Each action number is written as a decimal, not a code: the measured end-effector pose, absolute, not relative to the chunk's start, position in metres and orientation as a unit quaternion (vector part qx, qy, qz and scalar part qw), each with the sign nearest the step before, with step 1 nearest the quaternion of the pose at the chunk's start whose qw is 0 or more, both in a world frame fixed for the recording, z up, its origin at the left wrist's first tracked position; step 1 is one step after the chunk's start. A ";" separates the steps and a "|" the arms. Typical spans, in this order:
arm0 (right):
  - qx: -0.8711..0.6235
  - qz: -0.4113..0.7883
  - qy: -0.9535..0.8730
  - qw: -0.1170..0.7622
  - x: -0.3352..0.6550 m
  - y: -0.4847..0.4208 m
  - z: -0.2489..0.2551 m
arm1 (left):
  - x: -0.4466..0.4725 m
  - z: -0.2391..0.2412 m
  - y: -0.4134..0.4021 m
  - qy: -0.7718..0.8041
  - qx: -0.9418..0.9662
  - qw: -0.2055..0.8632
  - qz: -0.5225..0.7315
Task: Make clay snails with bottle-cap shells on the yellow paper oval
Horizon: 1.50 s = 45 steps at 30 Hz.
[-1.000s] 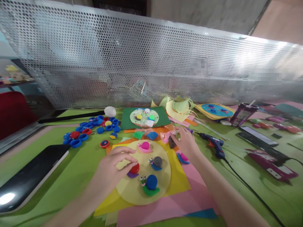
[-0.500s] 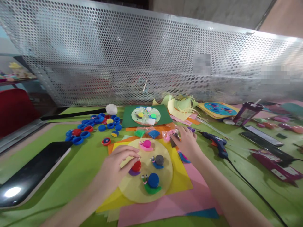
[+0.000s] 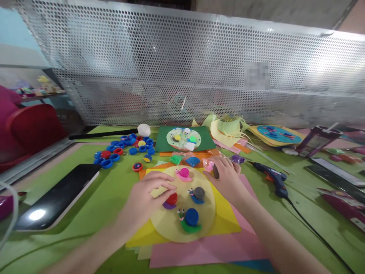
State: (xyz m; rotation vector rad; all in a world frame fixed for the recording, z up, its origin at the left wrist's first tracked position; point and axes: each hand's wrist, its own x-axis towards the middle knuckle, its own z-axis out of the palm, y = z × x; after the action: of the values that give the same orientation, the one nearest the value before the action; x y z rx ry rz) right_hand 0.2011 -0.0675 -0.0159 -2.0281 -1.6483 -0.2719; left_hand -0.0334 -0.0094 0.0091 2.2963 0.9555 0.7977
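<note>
A pale yellow paper disc [image 3: 182, 232] lies before me with snail figures on it: a pink snail [image 3: 184, 174], a grey-shelled snail [image 3: 199, 194], a blue-shelled snail [image 3: 191, 217] and a red-shelled snail [image 3: 172, 198]. My left hand [image 3: 152, 192] hovers over the disc's left side, partly covering the red-shelled snail. Its thumb and fingertips come together; anything between them is too small to make out. At the disc's upper right, my right hand [image 3: 228, 179] is curled around a small dark piece [image 3: 216, 172], beside a clear packet of pink clay [image 3: 208, 165].
Green and blue clay packets [image 3: 193, 161] lie beyond the disc. Blue and red bottle caps [image 3: 115, 157] and a phone [image 3: 61, 194] are at left. A glue gun [image 3: 270, 177] with its cord and a drink cup [image 3: 318, 140] stand right. A perforated metal panel [image 3: 171, 76] closes the back.
The view has turned slightly left. My right hand has come a little toward the disc with the dark piece, now covering a blue-and-pink piece. My left hand keeps its pinch by the red-shelled snail.
</note>
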 end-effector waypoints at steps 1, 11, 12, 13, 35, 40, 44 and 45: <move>-0.738 -0.096 -0.617 0.256 0.198 -0.068 -0.016 | -0.034 0.009 -0.009 0.346 0.848 0.271 0.296; -0.630 -0.036 -0.730 0.262 0.171 -0.086 0.005 | -0.027 0.010 -0.017 0.311 0.803 0.429 0.273; -0.619 -0.027 -0.739 0.264 0.167 -0.089 0.006 | -0.026 0.010 -0.020 0.302 0.807 0.428 0.273; -0.607 -0.016 -0.748 0.268 0.163 -0.092 0.007 | -0.025 0.010 -0.022 0.291 0.814 0.421 0.274; -0.579 -0.002 -0.755 0.308 0.154 -0.100 0.008 | -0.030 0.007 -0.038 0.103 0.911 0.342 0.205; -0.579 0.004 -0.755 0.306 0.150 -0.102 0.007 | -0.029 0.005 -0.040 0.096 0.914 0.343 0.195; -0.586 -0.001 -0.746 0.316 0.153 -0.101 0.009 | -0.031 0.007 -0.036 0.104 0.906 0.330 0.241; -0.586 -0.004 -0.745 0.319 0.154 -0.101 0.009 | -0.031 0.008 -0.035 0.110 0.905 0.327 0.248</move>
State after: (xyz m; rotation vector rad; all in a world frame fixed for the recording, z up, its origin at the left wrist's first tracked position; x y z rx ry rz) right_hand 0.1539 -0.1008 0.0093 -1.5404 -1.9593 -0.0096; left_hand -0.0306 -0.0350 0.0079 2.3717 0.2888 0.6499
